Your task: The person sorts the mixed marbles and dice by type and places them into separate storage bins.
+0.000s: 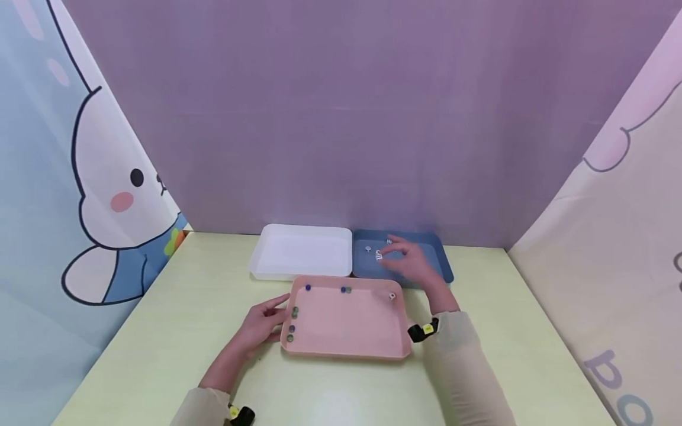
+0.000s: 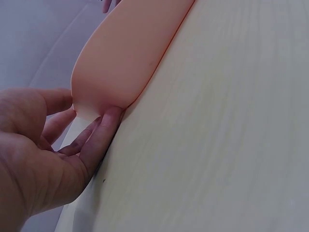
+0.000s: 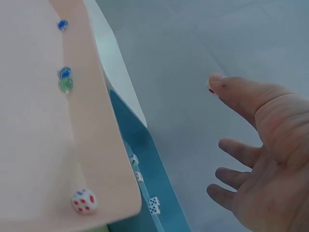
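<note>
My right hand [image 1: 409, 263] is over the blue tray [image 1: 438, 260]. In the right wrist view, its thumb and forefinger pinch a small die [image 3: 211, 88] with a red mark, mostly hidden by the fingertips; the other fingers are spread. More white dice [image 3: 154, 205] lie in the blue tray. At the left end of the pink tray [image 1: 346, 322], my left hand [image 1: 260, 324] grips the side, its fingers at the rim and low on the wall. One white die [image 1: 392, 296] sits in the pink tray's far right corner. Glass marbles [image 1: 295, 312], blue and green, lie along its left and far sides.
A white tray [image 1: 303, 251] stands behind the pink tray on the left, side by side with the blue one. All three are on a pale yellow table [image 1: 176, 307]. A purple backdrop [image 1: 341, 118] rises behind, with printed cloths on both sides.
</note>
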`<state>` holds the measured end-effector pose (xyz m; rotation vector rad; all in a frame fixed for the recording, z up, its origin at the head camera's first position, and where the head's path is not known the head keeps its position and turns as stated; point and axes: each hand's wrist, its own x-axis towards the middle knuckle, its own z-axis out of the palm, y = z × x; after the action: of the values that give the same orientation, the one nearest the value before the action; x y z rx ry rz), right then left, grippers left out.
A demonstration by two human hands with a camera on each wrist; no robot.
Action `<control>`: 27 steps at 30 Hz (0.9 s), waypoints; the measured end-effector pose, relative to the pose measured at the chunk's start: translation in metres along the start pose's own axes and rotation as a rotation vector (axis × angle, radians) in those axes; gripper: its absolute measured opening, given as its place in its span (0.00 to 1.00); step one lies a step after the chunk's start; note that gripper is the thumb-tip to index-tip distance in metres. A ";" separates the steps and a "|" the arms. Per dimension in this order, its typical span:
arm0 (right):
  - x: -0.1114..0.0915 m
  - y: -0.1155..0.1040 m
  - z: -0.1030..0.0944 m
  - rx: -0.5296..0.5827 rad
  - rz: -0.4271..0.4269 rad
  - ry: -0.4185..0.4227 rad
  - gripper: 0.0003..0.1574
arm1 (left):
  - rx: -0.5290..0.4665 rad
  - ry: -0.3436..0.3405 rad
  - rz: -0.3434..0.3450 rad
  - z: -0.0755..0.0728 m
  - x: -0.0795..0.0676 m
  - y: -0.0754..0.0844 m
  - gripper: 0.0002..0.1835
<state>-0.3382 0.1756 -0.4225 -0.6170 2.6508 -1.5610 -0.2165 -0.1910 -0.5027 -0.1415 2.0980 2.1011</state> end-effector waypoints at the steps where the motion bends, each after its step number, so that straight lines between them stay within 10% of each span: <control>1: -0.001 0.001 -0.003 0.005 0.001 0.008 0.16 | -0.003 -0.007 0.001 0.000 0.001 -0.001 0.27; 27: 0.020 0.046 -0.052 0.090 0.185 0.176 0.22 | 0.000 -0.004 -0.012 0.000 0.000 0.002 0.26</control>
<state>-0.3825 0.2327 -0.4312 -0.2325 2.6464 -1.7403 -0.2165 -0.1906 -0.5004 -0.1486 2.0899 2.0924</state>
